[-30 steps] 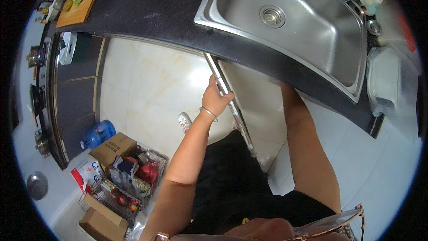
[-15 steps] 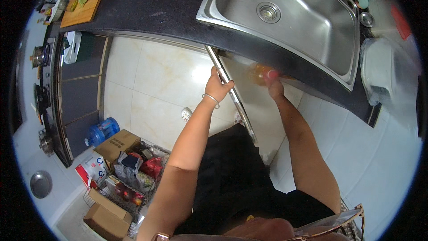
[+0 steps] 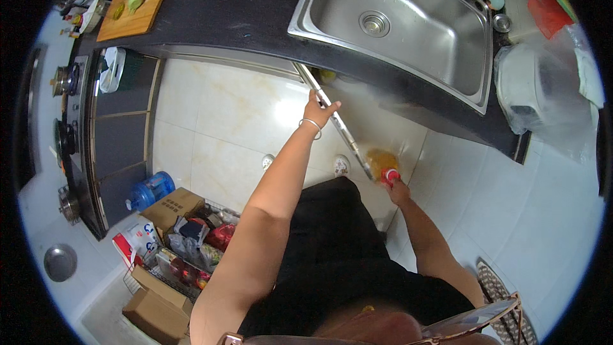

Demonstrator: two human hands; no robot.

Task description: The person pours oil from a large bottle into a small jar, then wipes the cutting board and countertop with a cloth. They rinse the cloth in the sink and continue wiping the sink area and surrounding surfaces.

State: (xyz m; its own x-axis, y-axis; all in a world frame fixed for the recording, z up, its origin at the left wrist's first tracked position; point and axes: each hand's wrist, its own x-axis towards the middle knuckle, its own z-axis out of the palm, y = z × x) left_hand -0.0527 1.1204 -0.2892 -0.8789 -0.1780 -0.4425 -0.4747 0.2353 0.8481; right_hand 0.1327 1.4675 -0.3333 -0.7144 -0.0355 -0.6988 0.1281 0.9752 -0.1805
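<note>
My left hand (image 3: 321,114) grips the pale metal edge of a cabinet door (image 3: 348,137), which stands open below the dark counter. Its thumb and fingers lie on either side of that edge. My right hand (image 3: 398,191) is closed around the red-capped top of a bottle (image 3: 382,158) of amber liquid, probably oil. The bottle hangs beside the door's outer end, to its right, above the tiled floor. Its outline is smeared by motion. Most of the cabinet's inside is hidden under the counter.
Above the cabinet is a steel sink (image 3: 408,19) set in the counter (image 3: 236,9). A wooden board (image 3: 143,0) with a green vegetable lies far left. Lower left are a blue water jug (image 3: 151,190) and a cluttered basket beside cardboard boxes (image 3: 156,303). A tiled wall (image 3: 466,185) stands at right.
My right hand has brought the bottle from under the counter's edge toward me, out near the door's outer end. My left hand stays on the door edge. The view has shifted slightly.
</note>
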